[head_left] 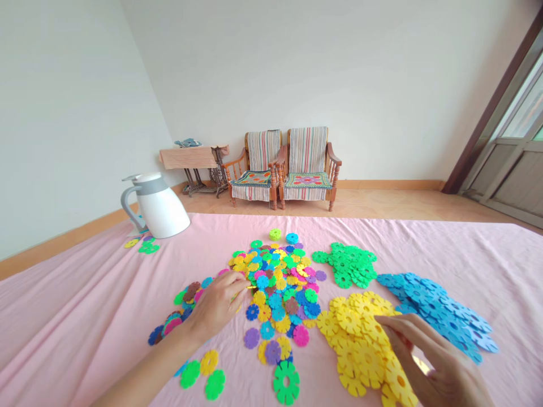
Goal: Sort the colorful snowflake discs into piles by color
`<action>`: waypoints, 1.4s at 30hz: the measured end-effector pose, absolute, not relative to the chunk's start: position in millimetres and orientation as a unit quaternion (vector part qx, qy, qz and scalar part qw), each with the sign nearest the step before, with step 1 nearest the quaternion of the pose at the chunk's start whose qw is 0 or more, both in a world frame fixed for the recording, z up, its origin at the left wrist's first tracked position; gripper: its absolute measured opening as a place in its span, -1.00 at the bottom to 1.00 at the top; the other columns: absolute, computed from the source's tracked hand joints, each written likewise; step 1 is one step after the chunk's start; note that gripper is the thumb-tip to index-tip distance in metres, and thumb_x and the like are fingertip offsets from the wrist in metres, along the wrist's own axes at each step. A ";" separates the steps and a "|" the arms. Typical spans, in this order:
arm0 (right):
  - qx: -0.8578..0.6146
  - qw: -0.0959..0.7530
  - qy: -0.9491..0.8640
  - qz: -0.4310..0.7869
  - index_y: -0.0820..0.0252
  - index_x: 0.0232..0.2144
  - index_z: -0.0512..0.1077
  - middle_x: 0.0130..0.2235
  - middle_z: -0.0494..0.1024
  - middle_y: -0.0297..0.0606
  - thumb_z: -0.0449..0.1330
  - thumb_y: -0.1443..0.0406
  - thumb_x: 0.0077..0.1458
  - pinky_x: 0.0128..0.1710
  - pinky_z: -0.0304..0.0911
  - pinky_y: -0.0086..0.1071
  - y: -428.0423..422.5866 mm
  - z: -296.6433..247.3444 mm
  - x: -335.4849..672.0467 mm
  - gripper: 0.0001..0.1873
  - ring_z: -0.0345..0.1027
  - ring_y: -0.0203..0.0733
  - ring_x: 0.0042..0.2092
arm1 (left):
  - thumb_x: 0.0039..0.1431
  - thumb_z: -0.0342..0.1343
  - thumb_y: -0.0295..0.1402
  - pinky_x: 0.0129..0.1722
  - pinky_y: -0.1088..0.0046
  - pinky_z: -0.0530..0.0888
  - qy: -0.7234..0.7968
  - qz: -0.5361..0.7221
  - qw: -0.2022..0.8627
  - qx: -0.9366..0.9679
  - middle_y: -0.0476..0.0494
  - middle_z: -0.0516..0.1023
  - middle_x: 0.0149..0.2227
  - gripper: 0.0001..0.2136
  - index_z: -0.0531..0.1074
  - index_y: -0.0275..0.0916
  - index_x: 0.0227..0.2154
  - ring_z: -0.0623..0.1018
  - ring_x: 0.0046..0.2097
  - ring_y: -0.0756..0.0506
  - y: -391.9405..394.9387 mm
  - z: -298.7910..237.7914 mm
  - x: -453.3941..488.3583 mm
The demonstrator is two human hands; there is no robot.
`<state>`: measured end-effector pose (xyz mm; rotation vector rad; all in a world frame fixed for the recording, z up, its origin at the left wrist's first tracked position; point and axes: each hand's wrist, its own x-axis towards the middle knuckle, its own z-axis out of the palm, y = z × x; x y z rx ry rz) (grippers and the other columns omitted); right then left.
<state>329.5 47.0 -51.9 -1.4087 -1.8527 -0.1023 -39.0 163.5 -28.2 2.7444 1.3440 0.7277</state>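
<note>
My left hand [220, 299] is closed in a pinch at the left side of a mixed heap of flower-shaped plastic discs [278, 299]. A thin yellow disc [251, 287], seen edge-on, sticks out from its fingertips. My right hand [436, 356] hovers at the right side of a pile of larger yellow flower-shaped discs [360, 345]. Its thumb and index fingertips come together over the pile; what they hold, if anything, is hidden. Beyond lie a green disc pile [350, 263] and a blue disc pile [436, 311].
A white and grey jug [163, 209] stands at the back left of the pink cloth [97, 305], near a few loose discs [148, 247]. A large green disc [286, 382] lies at the front. Two wooden armchairs [307, 164] and a cloth-covered sewing table [190, 158] stand by the wall.
</note>
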 end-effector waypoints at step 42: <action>-0.552 0.404 -0.728 -0.046 0.11 -0.19 0.41 -0.22 0.54 -0.23 0.05 0.26 0.19 -0.41 0.42 -0.59 41.8 -45.8 330.9 -0.81 0.48 -0.32 -0.35 | 0.23 -0.04 -0.52 -0.11 0.33 0.44 0.425 0.196 0.067 0.881 -0.08 0.51 -0.22 -0.84 0.43 -0.19 -0.33 0.46 -0.12 -0.09 96.9 -20.6 0.2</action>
